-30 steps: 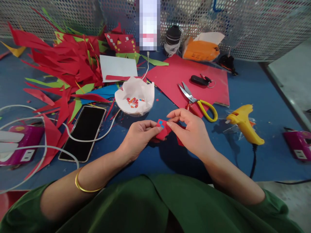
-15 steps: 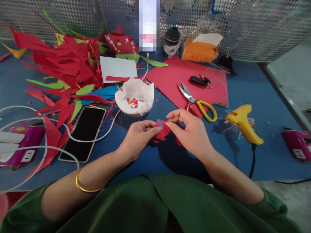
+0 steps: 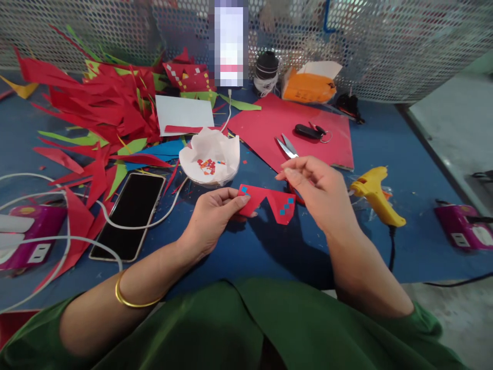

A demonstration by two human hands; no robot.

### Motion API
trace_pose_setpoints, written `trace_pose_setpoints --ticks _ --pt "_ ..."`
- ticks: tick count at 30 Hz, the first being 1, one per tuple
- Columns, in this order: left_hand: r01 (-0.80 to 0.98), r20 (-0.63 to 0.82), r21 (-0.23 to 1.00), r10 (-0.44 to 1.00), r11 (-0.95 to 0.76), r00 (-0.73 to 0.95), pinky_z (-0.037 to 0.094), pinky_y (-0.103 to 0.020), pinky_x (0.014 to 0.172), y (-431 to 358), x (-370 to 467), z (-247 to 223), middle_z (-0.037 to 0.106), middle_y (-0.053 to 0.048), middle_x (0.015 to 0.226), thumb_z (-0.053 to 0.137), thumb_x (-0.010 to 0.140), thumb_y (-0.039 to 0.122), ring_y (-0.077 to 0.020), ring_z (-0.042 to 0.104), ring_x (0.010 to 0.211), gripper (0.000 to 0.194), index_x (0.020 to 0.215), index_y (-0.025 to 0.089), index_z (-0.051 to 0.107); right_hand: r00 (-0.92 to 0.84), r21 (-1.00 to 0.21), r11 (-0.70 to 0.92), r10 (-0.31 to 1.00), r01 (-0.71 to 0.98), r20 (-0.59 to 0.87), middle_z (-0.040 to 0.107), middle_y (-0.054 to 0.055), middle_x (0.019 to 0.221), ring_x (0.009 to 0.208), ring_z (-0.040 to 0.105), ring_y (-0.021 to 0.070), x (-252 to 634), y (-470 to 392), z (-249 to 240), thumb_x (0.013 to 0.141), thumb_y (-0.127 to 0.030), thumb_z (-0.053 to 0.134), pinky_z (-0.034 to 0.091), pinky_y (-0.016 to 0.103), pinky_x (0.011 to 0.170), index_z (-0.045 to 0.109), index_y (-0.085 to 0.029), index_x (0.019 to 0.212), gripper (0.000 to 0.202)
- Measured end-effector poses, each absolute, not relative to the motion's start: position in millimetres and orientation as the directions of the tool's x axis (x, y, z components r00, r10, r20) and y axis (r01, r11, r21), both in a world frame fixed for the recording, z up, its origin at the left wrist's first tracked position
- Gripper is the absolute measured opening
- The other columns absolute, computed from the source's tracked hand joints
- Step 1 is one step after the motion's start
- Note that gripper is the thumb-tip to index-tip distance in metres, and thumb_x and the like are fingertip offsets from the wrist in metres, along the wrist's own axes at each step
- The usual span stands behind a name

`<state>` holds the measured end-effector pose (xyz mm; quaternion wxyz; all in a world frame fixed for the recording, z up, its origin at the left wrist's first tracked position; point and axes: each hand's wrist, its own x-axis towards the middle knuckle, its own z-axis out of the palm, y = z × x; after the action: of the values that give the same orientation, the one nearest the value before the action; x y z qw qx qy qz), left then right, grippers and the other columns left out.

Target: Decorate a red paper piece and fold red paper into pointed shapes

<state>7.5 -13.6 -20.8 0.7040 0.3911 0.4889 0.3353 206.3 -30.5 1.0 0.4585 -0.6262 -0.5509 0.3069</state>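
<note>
A red paper cutout (image 3: 265, 194) with small blue squares is pinched at its left end between the thumb and fingers of my left hand (image 3: 217, 213). It spans to the right, with a notch in its lower edge and blue squares at both ends. My right hand (image 3: 318, 187) hovers just off the cutout's right end, thumb and fingertips together. Whether a tiny piece sits in that pinch I cannot make out. Behind it lie scissors (image 3: 287, 147), blades showing and handles mostly covered. A paper-lined bowl (image 3: 231, 163) of small coloured paper bits stands beyond my left hand.
Red and green paper scraps (image 3: 111, 97) heap at the back left, near a phone (image 3: 127, 216) crossed by a white cable. Red sheets (image 3: 265, 123) carry a key fob (image 3: 308, 132). On the right lies a yellow glue gun (image 3: 379, 195); an orange packet (image 3: 310, 86) stands behind.
My right hand has let go of the red cutout and moved right and up, over the scissors' handles. More of the cutout now shows, opened out flat from my left hand.
</note>
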Motion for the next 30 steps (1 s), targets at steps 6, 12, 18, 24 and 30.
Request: trace_pose_setpoints --ticks 6,12,18,24,30 --pt "-0.083 -0.440 0.871 0.844 0.485 0.308 0.052 -0.021 0.059 -14 8 -21 0.075 -0.004 0.068 0.080 0.074 0.032 -0.0133 0.069 0.062 0.019 0.077 0.015 0.073 0.087 -0.884 0.011 0.995 0.467 0.058 0.074 0.002 0.084 0.080 0.069 0.0188 200 -32 -4 0.084 -0.030 0.068 0.052 0.036 0.075 0.069 -0.021 0.092 0.012" --pt "-0.115 -0.431 0.860 0.829 0.497 0.355 0.053 -0.022 0.060 -15 6 -21 0.075 -0.004 0.067 0.076 0.078 0.035 -0.0148 0.071 0.063 0.020 0.077 0.015 0.072 0.086 -0.885 0.017 0.994 0.465 0.065 0.073 0.001 0.084 0.079 0.068 0.0180 198 -33 -10 0.084 -0.024 0.066 0.052 0.036 0.072 0.068 -0.023 0.091 0.008" --pt "-0.103 -0.438 0.861 0.829 0.498 0.348 0.053 -0.022 0.061 -15 6 -22 0.077 -0.006 0.073 0.080 0.074 0.035 -0.0151 0.072 0.064 0.023 0.080 0.014 0.072 0.101 -0.861 0.024 0.991 0.509 0.087 0.073 0.001 0.085 0.081 0.068 0.0184 196 -34 -9 0.083 -0.024 0.066 0.052 0.038 0.079 0.068 -0.021 0.092 0.009" --pt "-0.080 -0.445 0.865 0.831 0.495 0.333 0.051 -0.020 0.059 -14 7 -22 0.077 -0.004 0.072 0.080 0.074 0.032 -0.0137 0.072 0.064 0.019 0.080 0.014 0.073 0.083 -0.818 0.047 0.990 0.573 0.115 0.074 0.001 0.084 0.087 0.068 0.0209 195 -35 -8 0.084 -0.025 0.066 0.051 0.040 0.082 0.069 -0.021 0.092 0.010" --pt "-0.064 -0.470 0.851 0.811 0.521 0.348 0.051 -0.019 0.056 -13 6 -20 0.075 -0.002 0.068 0.083 0.070 0.030 -0.0133 0.072 0.062 0.020 0.079 0.015 0.074 0.117 -0.811 0.079 0.977 0.579 0.178 0.074 0.001 0.083 0.084 0.069 0.0205 198 -35 -8 0.083 -0.025 0.066 0.052 0.039 0.077 0.069 -0.021 0.095 0.013"
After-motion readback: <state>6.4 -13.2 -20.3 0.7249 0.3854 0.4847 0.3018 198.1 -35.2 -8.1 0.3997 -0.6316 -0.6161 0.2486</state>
